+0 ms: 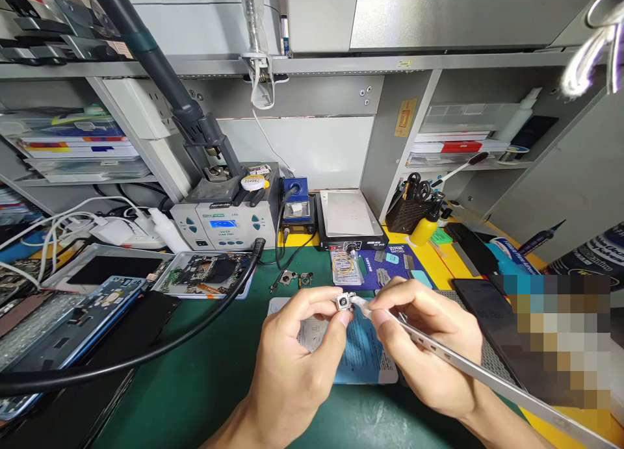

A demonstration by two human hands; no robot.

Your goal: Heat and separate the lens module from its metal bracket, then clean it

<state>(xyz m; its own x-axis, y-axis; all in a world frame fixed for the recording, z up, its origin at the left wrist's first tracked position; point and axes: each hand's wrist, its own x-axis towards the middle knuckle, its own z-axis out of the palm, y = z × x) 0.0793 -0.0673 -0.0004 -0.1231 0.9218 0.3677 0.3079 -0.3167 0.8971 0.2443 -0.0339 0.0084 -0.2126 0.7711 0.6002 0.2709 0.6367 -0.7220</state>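
Observation:
My left hand (297, 351) pinches a small square camera module (345, 301) between thumb and fingertips, held above the green mat (195, 384). My right hand (424, 345) grips a long silver tool (487, 374) like a pen. Its pale tip touches the module's right side. Under both hands lies a blue and white sheet (363, 355). Two more small modules (295, 279) lie on the mat just beyond.
A hot-air station (221, 221) with a black hose (146, 351) stands behind left, a heating plate (348, 218) in the middle. Opened phones and a tray with a circuit board (205, 273) lie left. A dark phone (482, 306) and a tool holder (414, 208) sit right.

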